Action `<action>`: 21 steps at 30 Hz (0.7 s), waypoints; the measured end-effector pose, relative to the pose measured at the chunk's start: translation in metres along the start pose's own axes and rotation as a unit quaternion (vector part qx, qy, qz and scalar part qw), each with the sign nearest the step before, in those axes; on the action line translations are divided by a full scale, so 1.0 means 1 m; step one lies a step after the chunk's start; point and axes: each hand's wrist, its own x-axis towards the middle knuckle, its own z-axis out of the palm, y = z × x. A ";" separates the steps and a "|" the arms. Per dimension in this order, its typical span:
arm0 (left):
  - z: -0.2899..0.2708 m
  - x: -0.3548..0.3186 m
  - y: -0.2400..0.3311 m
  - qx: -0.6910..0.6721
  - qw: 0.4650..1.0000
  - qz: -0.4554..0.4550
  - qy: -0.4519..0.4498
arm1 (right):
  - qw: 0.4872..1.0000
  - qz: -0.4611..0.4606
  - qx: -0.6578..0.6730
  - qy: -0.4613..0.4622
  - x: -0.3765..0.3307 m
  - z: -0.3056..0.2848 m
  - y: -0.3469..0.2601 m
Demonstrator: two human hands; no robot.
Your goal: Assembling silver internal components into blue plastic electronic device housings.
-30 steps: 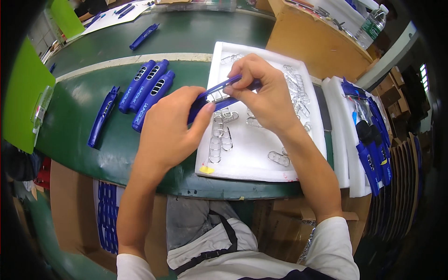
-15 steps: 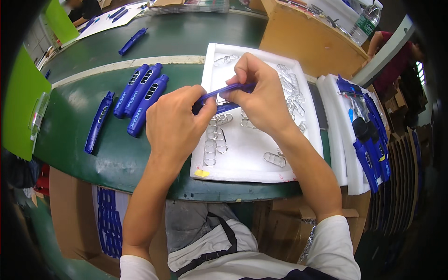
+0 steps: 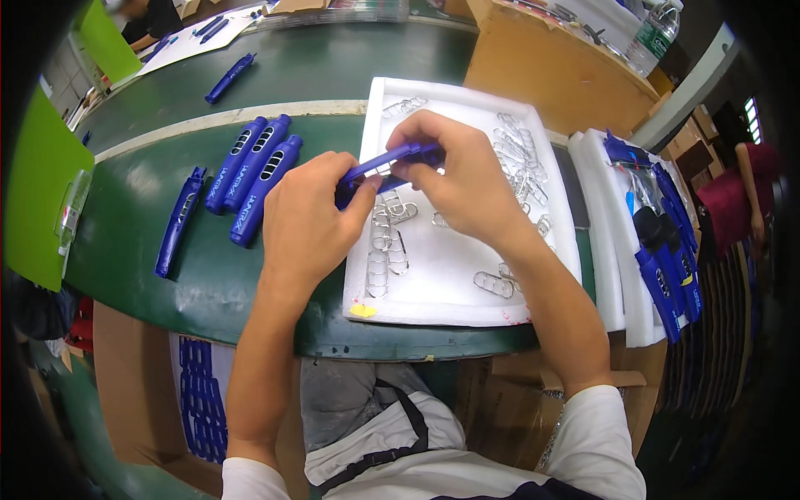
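Observation:
Both hands hold a blue plastic housing part over a shallow white foam tray. My left hand pinches its left end between thumb and fingers. My right hand grips the right end, fingers curled over it and covering part of it. Inside the tray lie several shiny ladder-like oval trims, most of them heaped on the right side. Left of the tray, three blue housings with oval trims fitted lie side by side on the green table. Another slim blue housing lies apart, farther left.
A second foam tray at the right carries blue housings and black parts. Behind stand a wooden box and a plastic bottle. One blue piece lies on the green surface beyond the pale strip. Below left, a cardboard box holds blue parts.
My right hand has shifted slightly lower, and the held housing has turned a little. The piece on the far green surface has slid slightly left. A person at the right has moved farther right.

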 end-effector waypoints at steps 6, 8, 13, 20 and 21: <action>-0.001 0.001 0.005 0.035 0.999 -0.031 -0.008 | 0.996 -0.042 -0.050 0.061 0.001 0.014 0.006; 0.000 0.003 0.005 0.037 0.999 -0.039 -0.004 | 0.993 -0.045 -0.087 0.067 0.001 0.016 0.005; -0.006 0.002 -0.001 0.060 0.998 -0.026 -0.002 | 0.993 -0.079 -0.069 0.045 0.004 0.011 0.011; -0.025 -0.001 -0.019 0.048 0.993 0.104 -0.025 | 0.979 -0.200 -0.031 -0.014 0.005 -0.002 0.011; -0.025 -0.001 -0.018 0.097 0.986 0.137 0.008 | 0.979 -0.201 -0.029 -0.015 0.004 -0.003 0.010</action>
